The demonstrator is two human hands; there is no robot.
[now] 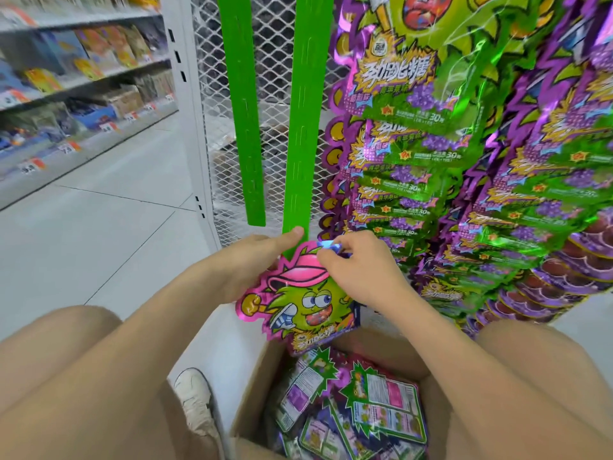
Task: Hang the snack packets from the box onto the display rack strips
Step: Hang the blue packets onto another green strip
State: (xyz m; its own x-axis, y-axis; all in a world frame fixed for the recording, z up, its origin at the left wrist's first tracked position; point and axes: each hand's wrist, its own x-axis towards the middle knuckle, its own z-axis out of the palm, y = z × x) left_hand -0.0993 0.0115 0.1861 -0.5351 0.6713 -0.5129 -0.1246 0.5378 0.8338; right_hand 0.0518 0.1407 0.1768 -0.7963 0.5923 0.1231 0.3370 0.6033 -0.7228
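In the head view, you hold one snack packet (pixel 298 303) at the centre of the frame, just above the open box (pixel 262 386) at the bottom centre, where more packets (pixel 365 410) lie loose. Your left hand (pixel 245 260) lies behind the packet's upper left edge, index finger stretched up onto the bottom end of the right-hand green strip (pixel 303 127). Your right hand (pixel 361 267) has thumb and fingertips pinched together on the packet's top edge, right at the strip's lower end.

The packet looks like thin glossy foil: light, floppy and likely slick, with a jagged die-cut outline that bends easily. I judge the top margin the place to grip, close beside the hang point, so that the film stays taut there while you hook it on. Steady the strip itself too; it hangs free and looks flexible. At upper right, filled strips (pixel 464 161) carry overlapping packets, while the left green strip (pixel 240 111) hangs bare.
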